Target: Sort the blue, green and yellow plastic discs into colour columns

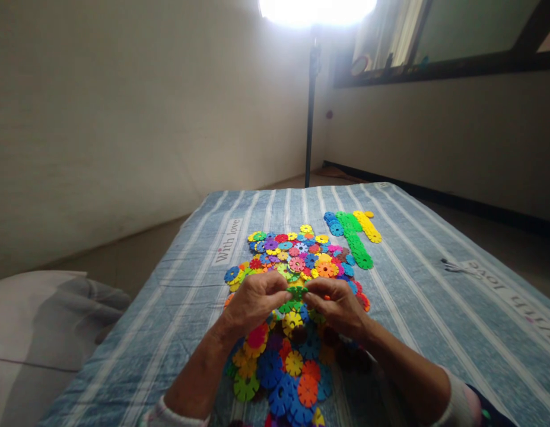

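Note:
Several green notched plastic discs (296, 292) are held between my two hands, low over the middle of a colourful pile. My left hand (256, 298) pinches their left side with thumb and forefinger. From the other side, my right hand (339, 305) grips the right edge in a similar pinch. The fingers partly hide how the green discs meet. Around and beneath both hands spreads the heap of loose notched discs (293, 363) in blue, yellow, orange, red, purple and other colours.
The heap lies on a blue striped cloth (177, 308) covering the table or bed. Rows of joined green discs (357, 246), blue discs (333, 224) and yellow discs (368, 226) lie at the back right. Beyond the far edge stands a lit lamp on a pole (310, 112).

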A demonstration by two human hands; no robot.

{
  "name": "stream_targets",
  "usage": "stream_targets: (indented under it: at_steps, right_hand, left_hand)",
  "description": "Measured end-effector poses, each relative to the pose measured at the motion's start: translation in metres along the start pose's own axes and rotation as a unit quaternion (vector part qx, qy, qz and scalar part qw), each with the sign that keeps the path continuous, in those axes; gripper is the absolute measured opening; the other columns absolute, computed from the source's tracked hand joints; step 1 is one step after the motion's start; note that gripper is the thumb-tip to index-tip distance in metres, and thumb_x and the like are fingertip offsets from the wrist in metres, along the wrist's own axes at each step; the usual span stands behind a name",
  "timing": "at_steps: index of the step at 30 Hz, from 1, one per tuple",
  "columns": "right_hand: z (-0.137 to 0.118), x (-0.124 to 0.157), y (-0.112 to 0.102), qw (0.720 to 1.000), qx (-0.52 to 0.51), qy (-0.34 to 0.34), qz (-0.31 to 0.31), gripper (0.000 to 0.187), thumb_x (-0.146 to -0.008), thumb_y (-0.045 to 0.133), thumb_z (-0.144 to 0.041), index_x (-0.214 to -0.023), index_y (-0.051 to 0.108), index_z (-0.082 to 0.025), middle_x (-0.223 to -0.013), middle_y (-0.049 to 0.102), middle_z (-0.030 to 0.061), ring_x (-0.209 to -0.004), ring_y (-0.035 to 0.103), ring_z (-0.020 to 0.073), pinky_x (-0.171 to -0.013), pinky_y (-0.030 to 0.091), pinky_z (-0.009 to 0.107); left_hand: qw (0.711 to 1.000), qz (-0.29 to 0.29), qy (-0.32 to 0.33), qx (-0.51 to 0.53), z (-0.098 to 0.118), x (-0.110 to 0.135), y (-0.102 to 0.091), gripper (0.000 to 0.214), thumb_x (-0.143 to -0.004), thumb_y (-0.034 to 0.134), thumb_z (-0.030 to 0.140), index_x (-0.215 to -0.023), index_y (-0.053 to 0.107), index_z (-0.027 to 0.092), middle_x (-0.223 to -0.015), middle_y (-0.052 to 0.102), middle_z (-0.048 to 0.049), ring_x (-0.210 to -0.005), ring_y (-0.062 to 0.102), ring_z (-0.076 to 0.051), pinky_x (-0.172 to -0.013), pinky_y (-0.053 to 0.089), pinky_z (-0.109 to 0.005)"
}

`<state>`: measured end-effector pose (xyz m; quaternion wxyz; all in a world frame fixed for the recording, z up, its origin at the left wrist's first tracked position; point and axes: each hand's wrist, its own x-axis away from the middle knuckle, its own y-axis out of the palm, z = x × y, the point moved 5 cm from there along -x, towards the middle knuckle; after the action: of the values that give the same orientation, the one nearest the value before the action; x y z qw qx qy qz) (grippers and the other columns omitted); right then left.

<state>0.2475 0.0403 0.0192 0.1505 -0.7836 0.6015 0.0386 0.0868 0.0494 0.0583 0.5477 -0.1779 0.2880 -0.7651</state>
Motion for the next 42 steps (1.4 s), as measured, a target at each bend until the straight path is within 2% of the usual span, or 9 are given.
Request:
stream_targets:
  at_steps: [9, 14, 18, 23, 33, 35, 38, 40, 42]
  right_hand:
    - [-0.005, -0.001, 0.003, 0.998, -0.034, 0.031, -0.048, 0.016, -0.078, 0.058, -0.027, -0.066, 0.055, -0.017, -0.057, 0.044, -0.0054, -0.053, 0.039, 0.0074, -0.049, 0.032, 0.020]
    - [-0.007, -0.001, 0.003, 0.996, -0.029, 0.039, -0.073, 0.021, -0.079, 0.058, -0.030, -0.064, 0.053, -0.016, -0.058, 0.044, -0.0048, -0.055, 0.040, 0.0078, -0.051, 0.032, 0.021]
    - [-0.010, -0.001, 0.003, 0.996, -0.009, 0.033, -0.087, 0.020, -0.081, 0.056, -0.030, -0.068, 0.057, -0.015, -0.059, 0.044, -0.0044, -0.056, 0.039, 0.0080, -0.052, 0.031, 0.021]
    - [-0.011, -0.002, 0.001, 0.996, 0.011, 0.026, -0.084, 0.018, -0.081, 0.057, -0.029, -0.072, 0.061, -0.014, -0.058, 0.042, -0.0048, -0.055, 0.036, 0.0077, -0.051, 0.029, 0.021]
    - [-0.001, -0.004, -0.002, 0.996, -0.036, 0.026, -0.078, 0.019, -0.080, 0.059, -0.034, -0.083, 0.064, -0.015, -0.060, 0.049, -0.0042, -0.053, 0.042, 0.0081, -0.049, 0.034, 0.021]
    - [-0.006, -0.007, -0.013, 0.996, 0.011, -0.003, -0.085, 0.018, -0.080, 0.058, -0.032, -0.081, 0.065, -0.016, -0.060, 0.049, -0.0039, -0.054, 0.042, 0.0084, -0.050, 0.033, 0.021]
    - [-0.015, -0.014, -0.052, 0.988, 0.141, -0.034, -0.044, 0.015, -0.081, 0.056, -0.029, -0.079, 0.065, -0.017, -0.064, 0.054, -0.0020, -0.058, 0.046, 0.0104, -0.056, 0.036, 0.023]
    - [-0.013, -0.019, -0.086, 0.971, 0.240, -0.005, -0.002, 0.017, -0.082, 0.054, -0.030, -0.078, 0.065, -0.018, -0.065, 0.058, -0.0006, -0.059, 0.050, 0.0116, -0.058, 0.036, 0.024]
    - [-0.002, -0.021, -0.120, 0.930, 0.362, 0.063, 0.021, 0.017, -0.082, 0.054, -0.028, -0.076, 0.066, -0.019, -0.063, 0.059, 0.0003, -0.058, 0.051, 0.0130, -0.057, 0.034, 0.024]
  left_hand:
    - [0.999, -0.003, -0.011, 0.053, -0.004, -0.002, 0.003, 0.014, -0.070, 0.061, 0.028, -0.066, 0.057, 0.015, -0.054, 0.044, 0.0058, -0.051, 0.039, -0.007, -0.048, 0.032, -0.020]
    - [0.994, -0.015, -0.023, 0.103, -0.009, -0.002, 0.008, 0.025, -0.071, 0.060, 0.029, -0.091, 0.063, 0.014, -0.065, 0.057, 0.0023, -0.060, 0.053, -0.012, -0.057, 0.043, -0.023]
    - [0.997, -0.038, 0.004, 0.060, -0.003, -0.002, 0.009, 0.017, -0.073, 0.058, 0.029, -0.077, 0.066, 0.014, -0.067, 0.059, 0.0002, -0.064, 0.054, -0.012, -0.059, 0.042, -0.023]
    - [1.000, 0.000, 0.012, 0.012, 0.004, -0.001, 0.006, 0.015, -0.073, 0.058, 0.027, -0.064, 0.059, 0.015, -0.058, 0.046, 0.0043, -0.055, 0.041, -0.008, -0.052, 0.033, -0.021]
    - [0.999, 0.030, 0.040, 0.003, 0.009, 0.000, 0.013, 0.018, -0.073, 0.058, 0.030, -0.062, 0.056, 0.015, -0.056, 0.042, 0.0049, -0.053, 0.038, -0.008, -0.051, 0.031, -0.021]
    - [0.999, 0.030, 0.033, 0.006, 0.011, 0.000, 0.014, 0.018, -0.072, 0.058, 0.031, -0.063, 0.057, 0.016, -0.056, 0.044, 0.0047, -0.053, 0.040, -0.008, -0.051, 0.033, -0.021]
    - [0.999, 0.039, 0.032, 0.008, 0.012, 0.000, 0.010, 0.020, -0.074, 0.058, 0.034, -0.064, 0.056, 0.016, -0.058, 0.048, 0.0041, -0.054, 0.042, -0.009, -0.051, 0.034, -0.021]
    - [0.998, 0.059, 0.035, -0.003, 0.010, 0.000, 0.004, 0.022, -0.076, 0.056, 0.036, -0.065, 0.056, 0.017, -0.058, 0.050, 0.0037, -0.054, 0.044, -0.009, -0.051, 0.036, -0.021]
    - [0.996, 0.085, 0.032, -0.021, 0.005, -0.001, -0.003, 0.022, -0.077, 0.055, 0.036, -0.066, 0.056, 0.017, -0.059, 0.053, 0.0032, -0.055, 0.047, -0.010, -0.053, 0.038, -0.021]
